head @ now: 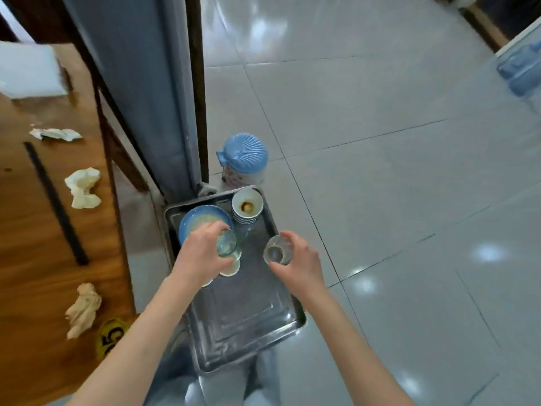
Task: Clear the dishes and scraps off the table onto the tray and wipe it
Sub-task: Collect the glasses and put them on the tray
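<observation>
From the head view, a person is standing over a metal tray (234, 326) that is sitting low beside the wooden table (35, 244). The left hand (202, 253) is wrapping its fingers round a clear glass (227, 245) and holding it tilted, just above a small pale dish on the tray. The right hand (298, 259) is gripping a second glass (276, 249) by its side, over the right part of the tray. Both glasses are looking empty.

A blue plate (193, 222) and a stack of small bowls (247, 208) are already sitting at the far end of the tray.

I think the step in hand is putting the 2 glasses down. Next, each glass needs a bare spot, standing upright, not knocking the plate or bowls.

On the table, 3 crumpled napkins are lying well apart from both hands: one far (55, 133), one in the middle (83, 187), one near (83, 309). Those scraps are waiting, and the wiping is not yet done.
</observation>
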`<state>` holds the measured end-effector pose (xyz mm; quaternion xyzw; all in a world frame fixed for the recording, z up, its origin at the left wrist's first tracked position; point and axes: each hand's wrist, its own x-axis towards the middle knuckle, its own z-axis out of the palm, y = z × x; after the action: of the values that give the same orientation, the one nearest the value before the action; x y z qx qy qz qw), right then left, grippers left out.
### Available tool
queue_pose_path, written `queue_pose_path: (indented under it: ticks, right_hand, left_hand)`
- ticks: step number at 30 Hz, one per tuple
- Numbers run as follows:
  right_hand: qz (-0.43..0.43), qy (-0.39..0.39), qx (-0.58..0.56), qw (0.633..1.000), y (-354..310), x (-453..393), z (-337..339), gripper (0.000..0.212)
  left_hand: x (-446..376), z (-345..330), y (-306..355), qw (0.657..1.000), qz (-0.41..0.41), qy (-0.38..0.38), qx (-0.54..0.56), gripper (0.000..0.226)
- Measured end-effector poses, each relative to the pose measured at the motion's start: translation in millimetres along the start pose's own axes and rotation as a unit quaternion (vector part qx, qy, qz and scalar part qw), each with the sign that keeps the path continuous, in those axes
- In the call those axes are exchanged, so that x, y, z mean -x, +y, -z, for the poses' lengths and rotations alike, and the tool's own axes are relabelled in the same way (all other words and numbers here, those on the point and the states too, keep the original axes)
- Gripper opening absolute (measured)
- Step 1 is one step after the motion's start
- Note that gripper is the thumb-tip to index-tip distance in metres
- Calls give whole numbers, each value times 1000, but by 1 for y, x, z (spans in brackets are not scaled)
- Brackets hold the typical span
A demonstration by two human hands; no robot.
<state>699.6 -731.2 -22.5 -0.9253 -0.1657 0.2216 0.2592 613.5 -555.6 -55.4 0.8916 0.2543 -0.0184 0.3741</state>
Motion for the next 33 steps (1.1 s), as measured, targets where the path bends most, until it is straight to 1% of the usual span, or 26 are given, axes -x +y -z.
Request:
queue_pose_path:
  ticks: [3, 7, 13, 16, 22, 27, 30, 33]
  right_hand:
    - [30, -29, 5, 999, 23, -42, -6, 54]
    - [67, -60, 22, 996, 57, -90, -23, 54]
    - [74, -89, 17, 993, 104, -140, -64, 56]
    - [80, -99, 12, 992, 122, -156, -88, 56]
    - [86, -103, 9, 991, 144, -181, -127, 59]
    - [92, -95, 14, 991, 152, -198, -145, 58]
    - [98, -97, 14, 990, 155, -204, -150, 55]
    - [105, -97, 11, 990, 155, -207, -155, 53]
  left_hand:
    - [-23, -27, -2, 999, 47, 13, 8, 56]
    - [-53, -66, -9, 996, 82, 29, 6, 56]
    - [-89, -123, -29, 992, 126, 10, -13, 61]
    - [-96, -150, -44, 989, 144, 12, -26, 60]
    - [-113, -183, -69, 986, 153, 27, -60, 56]
    - [-124, -200, -77, 984, 148, 38, -89, 47]
    - [-128, -205, -79, 983, 151, 37, -94, 48]
    - [-131, -207, -80, 981, 160, 31, -102, 55]
